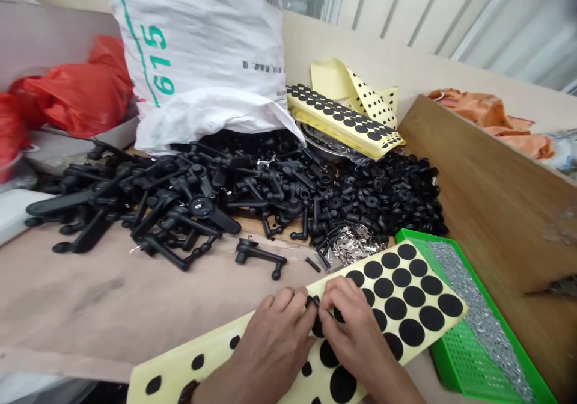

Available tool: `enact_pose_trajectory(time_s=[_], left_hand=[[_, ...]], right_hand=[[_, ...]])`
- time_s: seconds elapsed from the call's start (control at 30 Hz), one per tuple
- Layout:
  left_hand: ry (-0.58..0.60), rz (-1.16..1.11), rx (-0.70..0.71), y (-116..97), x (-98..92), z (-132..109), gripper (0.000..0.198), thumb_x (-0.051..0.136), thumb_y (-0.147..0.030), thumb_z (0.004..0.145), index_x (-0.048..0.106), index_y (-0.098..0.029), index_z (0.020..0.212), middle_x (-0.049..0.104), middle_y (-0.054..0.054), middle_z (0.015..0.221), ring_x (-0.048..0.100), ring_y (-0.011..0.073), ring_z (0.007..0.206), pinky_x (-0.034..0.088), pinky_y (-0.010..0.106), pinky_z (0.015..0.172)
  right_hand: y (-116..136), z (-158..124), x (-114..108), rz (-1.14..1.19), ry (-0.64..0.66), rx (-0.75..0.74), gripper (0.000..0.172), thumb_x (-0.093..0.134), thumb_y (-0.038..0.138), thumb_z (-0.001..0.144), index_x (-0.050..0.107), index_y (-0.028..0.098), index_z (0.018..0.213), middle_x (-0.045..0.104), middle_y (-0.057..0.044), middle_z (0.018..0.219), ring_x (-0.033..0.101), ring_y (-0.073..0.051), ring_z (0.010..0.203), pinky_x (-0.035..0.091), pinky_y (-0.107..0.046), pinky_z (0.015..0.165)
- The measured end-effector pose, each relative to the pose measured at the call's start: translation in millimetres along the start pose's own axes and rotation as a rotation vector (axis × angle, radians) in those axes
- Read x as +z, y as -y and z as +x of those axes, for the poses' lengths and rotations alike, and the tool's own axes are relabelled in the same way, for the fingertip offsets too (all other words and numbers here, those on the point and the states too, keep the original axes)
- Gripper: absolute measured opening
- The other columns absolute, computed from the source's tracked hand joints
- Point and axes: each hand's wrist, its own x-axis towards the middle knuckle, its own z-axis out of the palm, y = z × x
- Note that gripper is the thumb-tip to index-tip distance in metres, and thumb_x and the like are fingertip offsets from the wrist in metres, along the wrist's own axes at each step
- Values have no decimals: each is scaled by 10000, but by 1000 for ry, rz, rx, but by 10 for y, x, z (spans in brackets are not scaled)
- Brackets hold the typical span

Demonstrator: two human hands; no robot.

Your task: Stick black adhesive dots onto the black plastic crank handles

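Head view looks down across a table [90, 299] covered in brown paper, with a wooden board [500, 193] standing along its right side. A white woven sack [198, 37] printed with green numerals rises at the top of the frame, red plastic bags [76, 91] bunch at upper left, and orange cloth [491, 121] lies beyond the board at upper right. Across the middle spreads a heap of black plastic lever handles [180, 196], running into a pile of round black plastic parts [387, 193] at centre right. Above that pile, a folded yellow sheet of black dots [342, 118] rests on a steel bowl [322, 145]. At lower right sits a green perforated tray [464, 338] holding a band of tiny silver pieces [478, 311].

A yellow backing sheet [396, 308] with black adhesive dots lies at bottom centre, its long axis running from lower left to upper right beneath both hands. The left hand [270, 347], with a beaded bracelet [188, 392] at the wrist, and the right hand [356, 326] curl nearly closed, their fingertips meeting above the sheet and pinching a small black piece [312, 301], which they partly hide. The right hand lies nearer the sheet's dense rows of dots. A loose handle [261, 257] and silver clips [345, 244] lie just beyond the sheet's upper edge.
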Motion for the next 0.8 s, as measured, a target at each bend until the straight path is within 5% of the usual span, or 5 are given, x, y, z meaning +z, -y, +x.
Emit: enact_pose_trajectory(time_s=[0.17, 0.33, 0.53, 0.7, 0.8], left_hand=[[-77, -300, 24, 192, -131, -106, 259, 424, -160, 868, 570, -224, 1072, 609, 72, 1053, 559, 231, 953, 483, 341, 795], [-105, -112, -401, 521, -345, 11, 385, 353, -314, 934, 459, -176, 1278, 697, 72, 848, 655, 223, 719, 474, 299, 628], [7, 79, -527, 706, -580, 175, 395, 298, -364, 938, 605, -186, 763, 669, 89, 760, 651, 270, 715, 426, 325, 603], [-143, -522, -504, 776, -454, -22, 165, 435, -354, 856, 511, -212, 890, 573, -3, 680, 553, 180, 600, 411, 287, 576], [-107, -1101, -518, 617, -347, -18, 420, 515, -372, 798, 394, -230, 1173, 569, -18, 757, 493, 126, 539, 383, 226, 474]], right_hand=[[-7, -12, -85, 96, 100, -9, 175, 455, 77, 826, 439, 219, 726, 612, -6, 870, 559, -197, 882, 431, -353, 790], [-77, -7, -117, 220, 136, 28, 152, 483, 99, 797, 498, 221, 709, 660, -30, 935, 605, -208, 935, 474, -356, 817], [-176, -18, -93, 437, 62, 100, 143, 510, 115, 765, 538, 215, 666, 698, -57, 909, 627, -224, 944, 493, -367, 824], [-153, -21, -162, 711, -34, 269, 107, 560, 214, 757, 564, 210, 650, 691, -85, 975, 629, -248, 970, 472, -419, 878], [-130, -12, -202, 942, -35, 356, 145, 599, 285, 760, 568, 199, 647, 669, -104, 1063, 610, -268, 1018, 459, -442, 896]])
